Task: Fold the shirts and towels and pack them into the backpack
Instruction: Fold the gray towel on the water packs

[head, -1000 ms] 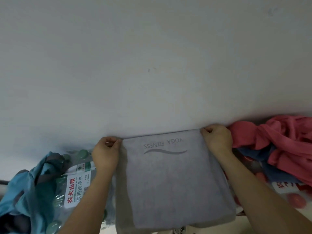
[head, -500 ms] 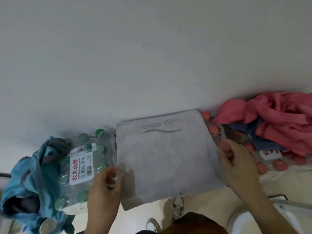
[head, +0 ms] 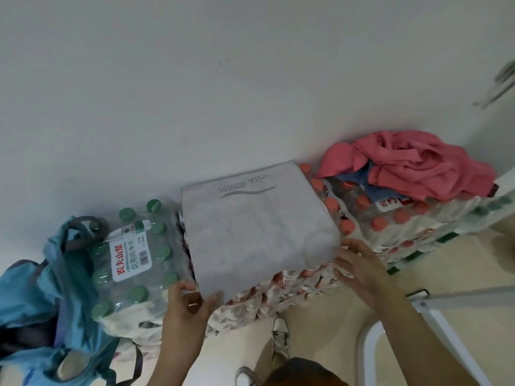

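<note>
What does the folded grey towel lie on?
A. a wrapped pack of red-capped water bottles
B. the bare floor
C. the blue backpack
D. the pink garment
A: the grey towel lies flat on the pack of red-capped water bottles, whose caps and wrap show along its right and near edges; the blue backpack and the pink garment sit off to either side.

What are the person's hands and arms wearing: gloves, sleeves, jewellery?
No gloves: the left hand and right hand are bare. No sleeve, watch or bracelet shows on the left forearm or the right forearm. A small pale mark on a left finger is too small to identify.
</note>
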Demonstrator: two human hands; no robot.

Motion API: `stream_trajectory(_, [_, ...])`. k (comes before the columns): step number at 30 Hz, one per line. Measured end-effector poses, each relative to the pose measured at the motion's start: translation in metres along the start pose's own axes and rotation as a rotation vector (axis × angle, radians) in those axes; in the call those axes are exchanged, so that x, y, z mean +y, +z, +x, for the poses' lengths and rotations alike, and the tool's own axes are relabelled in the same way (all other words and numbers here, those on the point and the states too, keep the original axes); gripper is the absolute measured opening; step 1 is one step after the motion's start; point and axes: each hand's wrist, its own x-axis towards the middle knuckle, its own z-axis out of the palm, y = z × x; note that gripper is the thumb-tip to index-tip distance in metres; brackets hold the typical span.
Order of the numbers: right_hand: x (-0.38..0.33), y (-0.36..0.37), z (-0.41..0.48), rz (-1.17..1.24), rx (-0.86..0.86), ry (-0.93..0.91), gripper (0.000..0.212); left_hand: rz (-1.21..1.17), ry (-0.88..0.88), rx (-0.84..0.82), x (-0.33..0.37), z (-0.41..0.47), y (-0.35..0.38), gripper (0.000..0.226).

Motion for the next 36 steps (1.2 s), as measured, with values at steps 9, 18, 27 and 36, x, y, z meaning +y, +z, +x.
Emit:
stream_trajectory(9, [0.001,-0.020,0.002,-0.053,0.009,-0.030,0.010,-0.270,0.057,-0.117,-0.008,-0.008,-0.014,0.021])
stream_trajectory(18, [-0.004,-0.023,-0.005,-0.055,-0.240,0.104,0.003,-0.187,0.034,-0.242,-0.011,-0.009,-0.030,0.052])
stream_trajectory(27, [-0.008,-0.029,-0.003,-0.243,0.042,-0.206,0.009,-0.149,0.218,-0.026,0.014,-0.009,-0.028,0.024])
stream_trajectory(36, [-0.017,-0.041,-0.018,-0.660,-0.274,-0.339,0.024,0.183,0.477,-0.045,0.019,-0.001,-0.047,0.042])
